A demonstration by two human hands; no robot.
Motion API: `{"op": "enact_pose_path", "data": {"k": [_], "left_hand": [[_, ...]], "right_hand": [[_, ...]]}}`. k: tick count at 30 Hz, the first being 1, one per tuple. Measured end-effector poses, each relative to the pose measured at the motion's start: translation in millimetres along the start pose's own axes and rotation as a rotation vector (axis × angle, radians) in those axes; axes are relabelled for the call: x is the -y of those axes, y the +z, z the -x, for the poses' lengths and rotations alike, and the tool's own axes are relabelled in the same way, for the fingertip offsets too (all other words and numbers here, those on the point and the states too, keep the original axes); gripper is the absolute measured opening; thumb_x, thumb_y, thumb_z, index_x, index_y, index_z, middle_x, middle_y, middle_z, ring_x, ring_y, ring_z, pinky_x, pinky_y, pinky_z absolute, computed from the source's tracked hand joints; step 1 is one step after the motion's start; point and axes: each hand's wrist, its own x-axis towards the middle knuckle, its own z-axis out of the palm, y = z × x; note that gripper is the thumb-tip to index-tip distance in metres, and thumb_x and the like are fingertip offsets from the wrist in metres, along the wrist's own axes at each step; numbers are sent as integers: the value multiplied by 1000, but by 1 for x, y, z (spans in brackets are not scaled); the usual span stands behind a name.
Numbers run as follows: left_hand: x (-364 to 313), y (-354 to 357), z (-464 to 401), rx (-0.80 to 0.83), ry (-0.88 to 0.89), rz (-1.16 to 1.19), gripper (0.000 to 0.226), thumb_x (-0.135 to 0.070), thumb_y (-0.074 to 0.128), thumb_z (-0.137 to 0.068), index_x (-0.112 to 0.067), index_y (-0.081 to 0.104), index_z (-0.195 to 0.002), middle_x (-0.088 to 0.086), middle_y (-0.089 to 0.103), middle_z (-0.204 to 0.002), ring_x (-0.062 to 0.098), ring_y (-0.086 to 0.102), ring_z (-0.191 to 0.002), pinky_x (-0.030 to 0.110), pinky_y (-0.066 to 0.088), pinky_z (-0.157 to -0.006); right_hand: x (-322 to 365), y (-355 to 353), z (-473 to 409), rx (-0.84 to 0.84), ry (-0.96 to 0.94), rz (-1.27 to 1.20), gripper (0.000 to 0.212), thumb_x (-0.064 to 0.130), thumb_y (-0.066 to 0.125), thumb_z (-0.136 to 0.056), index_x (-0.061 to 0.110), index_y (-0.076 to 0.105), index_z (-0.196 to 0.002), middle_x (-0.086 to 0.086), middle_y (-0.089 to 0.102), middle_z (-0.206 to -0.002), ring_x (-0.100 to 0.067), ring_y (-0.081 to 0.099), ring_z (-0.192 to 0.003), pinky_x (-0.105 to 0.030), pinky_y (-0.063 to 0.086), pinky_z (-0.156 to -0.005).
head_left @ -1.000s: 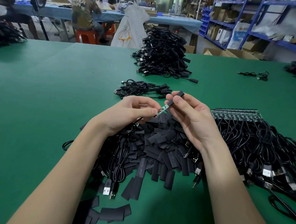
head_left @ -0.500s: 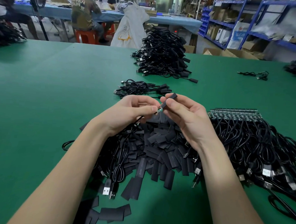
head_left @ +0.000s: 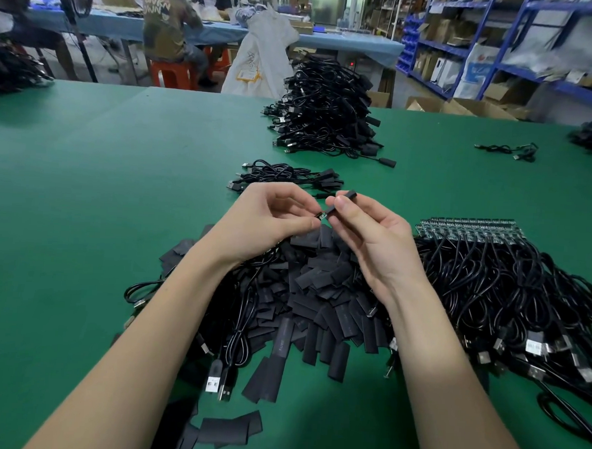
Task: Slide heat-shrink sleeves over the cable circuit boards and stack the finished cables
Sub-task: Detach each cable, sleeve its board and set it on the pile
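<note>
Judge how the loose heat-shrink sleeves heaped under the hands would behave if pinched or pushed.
The loose sleeves lie flat, some curved, so they are probably thin, light and bendy. Being flat, they should slide rather than roll. The one the right hand pinches, sleeve, holds its shape, suggesting some stiffness.

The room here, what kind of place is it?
Most likely a small factory's cable assembly floor. A big green table holds piles of black cables and loose sleeves, other workers sit at a second bench, and blue shelves carry cartons.
</note>
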Motion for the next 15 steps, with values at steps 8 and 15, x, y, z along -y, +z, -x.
{"op": "enact_pose_path", "data": {"k": [8,15], "left_hand": [[2,0,0,-50,13,20,13,-5,83,-80,-12,77,-90,6,77,-80,13,69,-70,28,59,-77],[-1,3,0,-53,45,14,12,-4,82,-82,-12,76,-88,1,76,-77,8,69,-66,20,55,-69]], "right_hand": [[-4,1,0,-2,-1,-9,26,15,79,-76,5,74,-99,-11,78,-101,-14,75,-95,-18,57,-78],[-6,3,1,-51,-9,-24,6,7,71,-92,6,75,-96,-9,78,-94,-13,75,-93,-18,58,-77]]}}
